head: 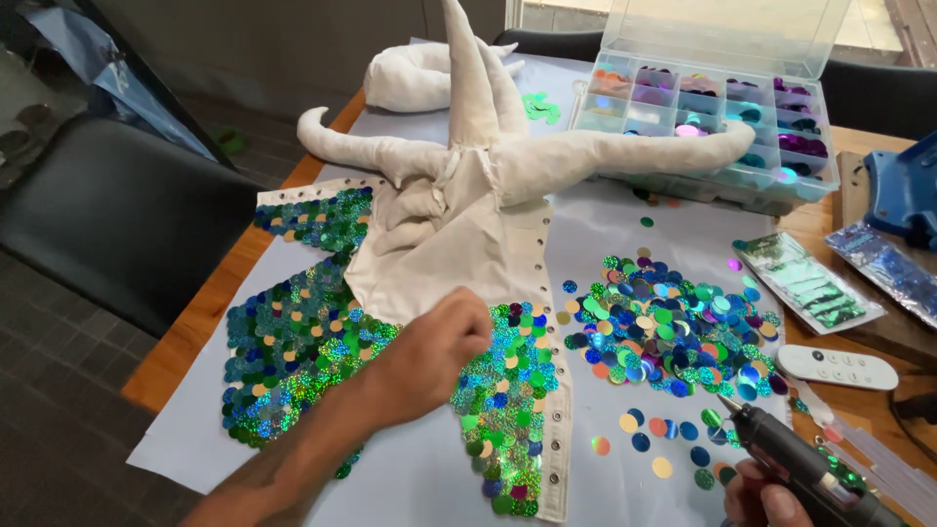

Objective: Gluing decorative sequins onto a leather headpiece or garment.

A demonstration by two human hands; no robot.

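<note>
Seen from your head camera, your left hand [429,356] reaches in from the lower left and rests on a cream fabric garment [444,244] spread on a pale sheet [410,478] over a wooden table [185,342]. The fingers curl downward, pressed together against the cloth at the edge where its plain part meets a field of glued sequins; whether they pinch anything cannot be told. The garment lies at the centre of the sheet, with stuffed, horn-like fabric tentacles [625,151] rising and spreading from its top, and shiny green, blue and gold sequins [293,342] covering its lower panels on both sides of your left hand. Your right hand [766,498] sits at the bottom right, well apart from the garment, its fingers wrapped around the grip of a dark glue gun [795,459] whose nozzle points up and left toward the garment. Between the glue gun and the garment lies a loose heap of mixed sequins [669,327]. Behind the garment stands a clear compartment box [712,107] with its lid raised. Right of the heap lie a sequin packet [810,283] and a white remote [837,367].
</note>
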